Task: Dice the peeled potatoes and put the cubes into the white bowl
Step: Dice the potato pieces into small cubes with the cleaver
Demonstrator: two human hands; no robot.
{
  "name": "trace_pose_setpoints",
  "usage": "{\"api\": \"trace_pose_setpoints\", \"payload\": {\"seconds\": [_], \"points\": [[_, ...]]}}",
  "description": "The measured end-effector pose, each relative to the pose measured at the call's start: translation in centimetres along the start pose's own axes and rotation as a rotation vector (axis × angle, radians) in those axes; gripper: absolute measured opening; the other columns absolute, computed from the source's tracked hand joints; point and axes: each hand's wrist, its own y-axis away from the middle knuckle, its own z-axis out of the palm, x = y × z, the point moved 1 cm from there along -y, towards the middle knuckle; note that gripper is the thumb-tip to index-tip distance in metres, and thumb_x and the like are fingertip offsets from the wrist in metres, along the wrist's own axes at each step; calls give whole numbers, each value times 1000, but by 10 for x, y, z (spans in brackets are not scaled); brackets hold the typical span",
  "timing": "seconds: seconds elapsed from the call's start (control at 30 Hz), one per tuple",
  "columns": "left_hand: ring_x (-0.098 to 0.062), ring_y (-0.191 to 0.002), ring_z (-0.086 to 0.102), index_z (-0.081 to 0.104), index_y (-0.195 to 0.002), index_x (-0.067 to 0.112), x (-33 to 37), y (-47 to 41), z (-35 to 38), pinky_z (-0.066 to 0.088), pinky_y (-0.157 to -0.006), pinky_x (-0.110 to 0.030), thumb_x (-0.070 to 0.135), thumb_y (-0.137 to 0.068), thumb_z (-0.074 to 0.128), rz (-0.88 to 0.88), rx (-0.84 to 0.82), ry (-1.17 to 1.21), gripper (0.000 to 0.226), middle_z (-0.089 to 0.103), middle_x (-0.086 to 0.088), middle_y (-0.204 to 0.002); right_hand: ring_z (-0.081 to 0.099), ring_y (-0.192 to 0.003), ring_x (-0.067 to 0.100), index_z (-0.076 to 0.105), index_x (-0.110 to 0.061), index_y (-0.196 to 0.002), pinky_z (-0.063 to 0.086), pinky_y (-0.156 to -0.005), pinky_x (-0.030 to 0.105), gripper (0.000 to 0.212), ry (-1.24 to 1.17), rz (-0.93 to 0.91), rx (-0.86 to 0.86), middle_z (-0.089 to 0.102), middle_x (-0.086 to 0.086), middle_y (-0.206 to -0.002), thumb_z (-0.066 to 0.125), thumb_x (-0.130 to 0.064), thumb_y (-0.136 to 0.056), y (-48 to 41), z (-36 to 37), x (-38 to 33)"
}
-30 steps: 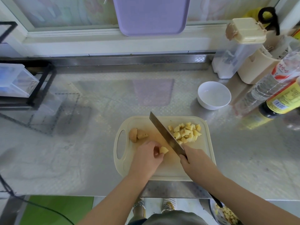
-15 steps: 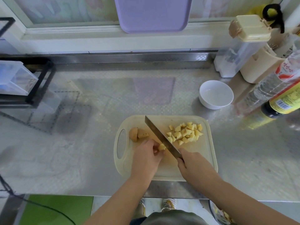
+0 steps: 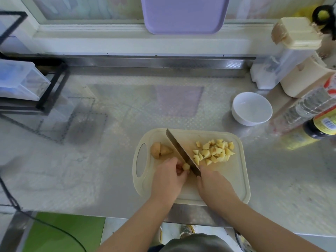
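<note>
One cutting board (image 3: 236, 188), one knife (image 3: 181, 153), one white bowl (image 3: 251, 108). Two hands: left hand (image 3: 168, 180), right hand (image 3: 216, 186). Two potato chunks (image 3: 161, 150) on the board's left, one small piece (image 3: 186, 166) at the blade, cubes (image 3: 214, 151) heaped to its right, roughly two dozen. Two bottles (image 3: 312, 106) far right, one purple tray (image 3: 183, 13) at the back.

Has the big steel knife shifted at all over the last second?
Yes. The steel knife has shifted left across the beige plastic cutting board, away from the pile of yellow potato cubes, toward the potato piece in the left hand.
</note>
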Motion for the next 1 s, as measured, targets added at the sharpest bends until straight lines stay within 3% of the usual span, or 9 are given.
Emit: {"api": "trace_pose_setpoints", "payload": {"seconds": [0.17, 0.27, 0.43, 0.6, 0.7, 0.87, 1.0], "points": [[3, -81, 60, 63, -99, 31, -1, 2, -4, 50, -73, -15, 33, -87, 70, 9, -46, 45, 14, 64, 16, -87, 60, -77, 14, 53, -24, -116, 52, -75, 30, 19, -101, 10, 50, 58, -5, -86, 40, -27, -104, -5, -10, 9], [2, -83, 61, 66, -103, 28, -2, -2, -5, 51, -77, -16, 27, -88, 70, 11, -65, 64, 16, 65, 16, -91, 60, -75, 15, 54, -24, -107, 53, -73, 32, 14, -82, 0, 31, 62, -3, -85, 42, -29, -103, -3, -16, 20], [4, -94, 58, 64, -121, 27, -1, -9, -10, 42, -76, -4, 31, -95, 61, -1, -133, 59, 26, 65, 16, -110, 60, -69, 11, 52, -27, -93, 45, -61, 22, 15, -110, -9, -2, 62, -5, -79, 42, -28, -104, 5, -22, 29], [-6, -99, 64, 63, -124, 28, -2, -23, -15, 52, -97, -33, 31, -98, 55, -98, -160, 61, 28, 69, 11, -108, 60, -69, 12, 53, -25, -91, 49, -63, 28, 15, -160, -22, -10, 62, -3, -77, 44, -28, -102, 11, -24, 27], [-6, -97, 65, 64, -122, 27, -1, -24, -16, 53, -96, -34, 22, -99, 53, -113, -98, 56, 26, 69, 10, -106, 58, -68, 11, 51, -25, -89, 45, -59, 24, 16, -163, -23, -16, 61, -4, -77, 44, -27, -102, 13, -23, 25], [1, -90, 60, 64, -120, 26, 5, -15, -15, 47, -84, -17, 31, -93, 63, -30, -9, 26, 28, 65, 15, -107, 54, -65, 7, 46, -28, -85, 34, -54, 19, 18, -138, 4, -31, 56, -7, -73, 43, -27, -103, 10, -17, 24], [0, -85, 60, 66, -116, 26, 7, -17, -13, 46, -76, -13, 30, -91, 67, -27, 9, 35, 26, 65, 16, -99, 57, -68, 9, 50, -25, -89, 43, -59, 23, 17, -138, 28, -45, 59, -5, -77, 41, -29, -103, 8, -8, 24]]}}
